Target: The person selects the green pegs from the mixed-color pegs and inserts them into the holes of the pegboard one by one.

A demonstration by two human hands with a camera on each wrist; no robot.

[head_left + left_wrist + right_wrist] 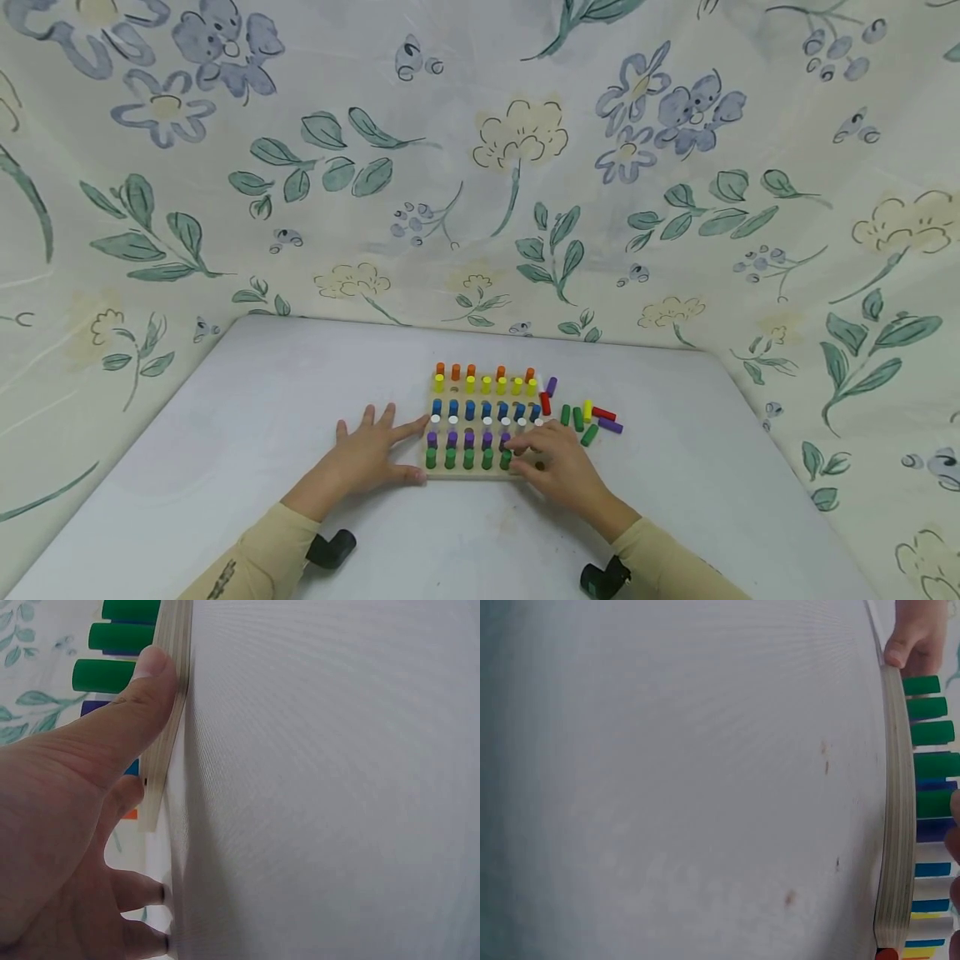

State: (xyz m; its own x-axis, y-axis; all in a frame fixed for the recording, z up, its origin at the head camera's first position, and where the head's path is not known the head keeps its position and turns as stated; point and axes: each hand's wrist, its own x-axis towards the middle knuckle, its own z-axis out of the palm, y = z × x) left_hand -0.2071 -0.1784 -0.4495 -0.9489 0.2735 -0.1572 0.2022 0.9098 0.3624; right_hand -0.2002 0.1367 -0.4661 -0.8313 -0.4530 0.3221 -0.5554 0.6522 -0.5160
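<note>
A wooden pegboard (480, 477) stands on the white table with rows of orange, yellow, blue, white, purple and green pegs upright in it. My left hand (369, 454) lies at the board's left side with its fingers spread. Its thumb (150, 671) rests against the front corner, beside a green peg (103, 676). At the front right, my right hand (558, 462) pinches the last green peg (506, 459) of the front row, which stands in line with the others. In the right wrist view, a fingertip (955, 804) meets this peg's top.
Right of the board lie loose pegs: several green ones (578, 418), a yellow one (588, 410), red ones (603, 413) and purple ones (611, 426). A bare hole (540, 466) shows at the board's front right. A floral curtain (450, 208) surrounds the table.
</note>
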